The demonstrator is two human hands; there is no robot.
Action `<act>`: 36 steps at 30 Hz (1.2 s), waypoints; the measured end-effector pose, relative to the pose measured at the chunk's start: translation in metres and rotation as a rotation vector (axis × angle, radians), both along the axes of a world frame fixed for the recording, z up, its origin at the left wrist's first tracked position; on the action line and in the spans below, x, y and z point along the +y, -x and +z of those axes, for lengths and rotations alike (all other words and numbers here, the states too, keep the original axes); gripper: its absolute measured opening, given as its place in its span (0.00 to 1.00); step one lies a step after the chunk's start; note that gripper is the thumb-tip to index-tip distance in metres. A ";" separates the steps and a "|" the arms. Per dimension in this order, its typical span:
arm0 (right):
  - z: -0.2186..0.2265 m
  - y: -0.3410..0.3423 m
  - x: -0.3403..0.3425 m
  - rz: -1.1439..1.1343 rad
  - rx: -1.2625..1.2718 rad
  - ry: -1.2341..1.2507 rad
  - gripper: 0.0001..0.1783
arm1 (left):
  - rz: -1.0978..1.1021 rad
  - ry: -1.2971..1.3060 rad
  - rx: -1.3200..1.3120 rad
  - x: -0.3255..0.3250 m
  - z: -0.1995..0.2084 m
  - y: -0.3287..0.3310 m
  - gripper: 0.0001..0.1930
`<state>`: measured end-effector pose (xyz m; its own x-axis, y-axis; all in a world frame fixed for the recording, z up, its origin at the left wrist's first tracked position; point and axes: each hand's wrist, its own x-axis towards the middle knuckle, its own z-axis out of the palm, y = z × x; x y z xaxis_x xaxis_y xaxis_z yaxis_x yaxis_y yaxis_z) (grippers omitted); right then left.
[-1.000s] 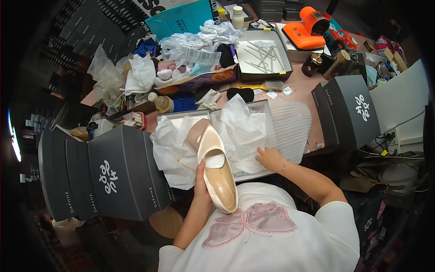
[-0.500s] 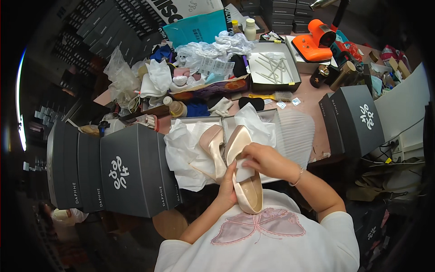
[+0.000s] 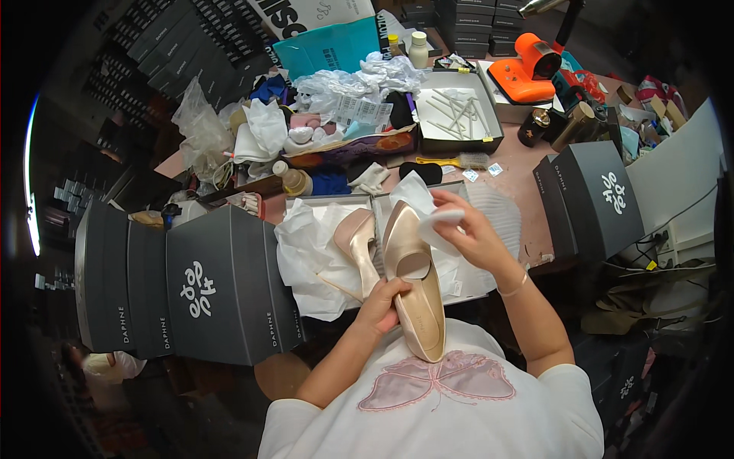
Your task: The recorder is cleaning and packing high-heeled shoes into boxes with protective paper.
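Observation:
My left hand (image 3: 381,304) is closed round the side of a champagne satin high-heeled shoe (image 3: 408,243). Its toe points away from me and its open top shows a beige insole. In my right hand (image 3: 480,239), a thin white pad with a rounded edge (image 3: 446,220) is pinched between thumb and fingers, above and right of the shoe's toe. Just left of the held shoe, a matching satin shoe (image 3: 355,236) lies on white tissue paper (image 3: 306,243) in an open shoebox (image 3: 333,203).
Dark grey shoeboxes stand to the left (image 3: 218,283) and right (image 3: 600,199). Behind the open box are a yellow-handled brush (image 3: 451,161), a bottle (image 3: 294,180), a tray of white sticks (image 3: 459,115) and an orange device (image 3: 527,73). Crumpled paper fills a bin (image 3: 359,149).
My right hand has moved up and right from the shoe's opening, carrying the white pad. The shoe's opening is now uncovered, and my left hand still grips its side.

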<state>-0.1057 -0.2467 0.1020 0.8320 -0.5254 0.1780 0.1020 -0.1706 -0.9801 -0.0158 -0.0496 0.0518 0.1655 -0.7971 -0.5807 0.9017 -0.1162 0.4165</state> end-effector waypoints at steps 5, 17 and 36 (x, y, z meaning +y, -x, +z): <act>-0.003 -0.024 -0.001 0.214 0.125 -0.335 0.17 | -0.117 0.018 -0.309 -0.020 0.009 0.001 0.31; -0.007 0.001 -0.003 -0.073 -0.069 0.074 0.13 | -0.191 0.105 -0.788 -0.030 -0.011 -0.027 0.48; -0.010 -0.003 -0.010 0.199 0.233 0.651 0.31 | -0.240 0.061 -0.828 -0.021 -0.019 -0.046 0.46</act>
